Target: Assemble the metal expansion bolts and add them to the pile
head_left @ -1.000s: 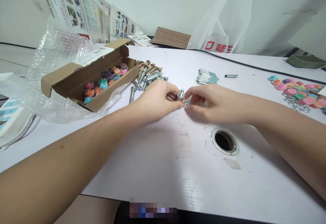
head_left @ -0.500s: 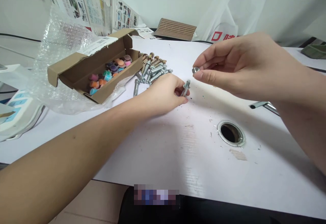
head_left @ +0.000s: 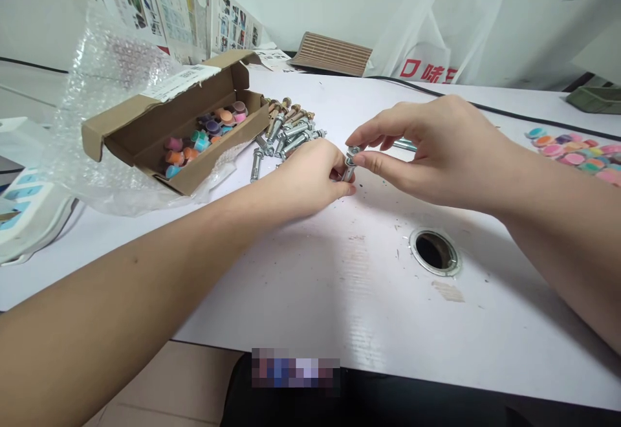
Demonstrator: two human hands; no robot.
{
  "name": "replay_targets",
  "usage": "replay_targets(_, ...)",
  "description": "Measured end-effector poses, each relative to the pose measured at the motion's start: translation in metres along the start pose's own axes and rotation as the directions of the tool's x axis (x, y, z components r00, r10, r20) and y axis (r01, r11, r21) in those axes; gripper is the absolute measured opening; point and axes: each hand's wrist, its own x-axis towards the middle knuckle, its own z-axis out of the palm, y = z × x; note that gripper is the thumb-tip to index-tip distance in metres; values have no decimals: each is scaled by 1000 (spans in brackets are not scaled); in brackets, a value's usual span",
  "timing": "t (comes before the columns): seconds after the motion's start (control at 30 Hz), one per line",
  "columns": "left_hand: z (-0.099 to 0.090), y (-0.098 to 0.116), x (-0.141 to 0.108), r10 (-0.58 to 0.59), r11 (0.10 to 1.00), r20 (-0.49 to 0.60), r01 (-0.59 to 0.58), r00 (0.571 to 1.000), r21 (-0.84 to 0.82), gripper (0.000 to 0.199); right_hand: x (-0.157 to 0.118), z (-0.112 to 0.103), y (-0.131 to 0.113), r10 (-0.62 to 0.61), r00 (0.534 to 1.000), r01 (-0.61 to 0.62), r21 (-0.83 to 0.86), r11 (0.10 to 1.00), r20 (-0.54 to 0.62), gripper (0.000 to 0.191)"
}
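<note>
Nut now on bolt (top end)

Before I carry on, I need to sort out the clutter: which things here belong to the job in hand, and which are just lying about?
In the job:
bolt in the left hand
nut in the right hand
probably the bolt pile

Seemingly lying about:
open box
bubble wrap
plastic bag
ribbed mat
coloured pieces

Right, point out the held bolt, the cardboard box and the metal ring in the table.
Bolt (head_left: 348, 172): head view, on its silver shaft.
Cardboard box (head_left: 119, 114): head view, on its brown lid.
Metal ring (head_left: 437, 272): head view, on its lower rim.
</note>
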Motion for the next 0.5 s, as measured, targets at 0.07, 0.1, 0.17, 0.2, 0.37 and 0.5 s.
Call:
replay_targets(0.07,0,0,0,-13,1000,6,13,1000,10,15,0,-1,0,23,1000,-23,-4,1000,9,17)
replay_targets(0.1,-1,0,0,-22,1000,12,22,1000,15,14,0,-1,0,29,1000,-29,-12,1000,11,15)
replay_targets(0.17,-1,1,0,-32,999,26,31,999,30,12,0,-1,1,27,1000,-27,-48,999,7,13)
replay_targets(0.2,-2,2,0,-32,999,29,30,999,36,12,1,-1,2,26,1000,-25,-78,997,2,13)
replay_targets(0.37,-2,3,0,-54,998,-18,55,998,39,27,1,0,8,-14,1000,16,-225,974,10,42)
replay_targets(0.5,-2,2,1,-25,1000,6,25,1000,-4,22,-2,-4,4,-159,987,161,-178,971,25,28)
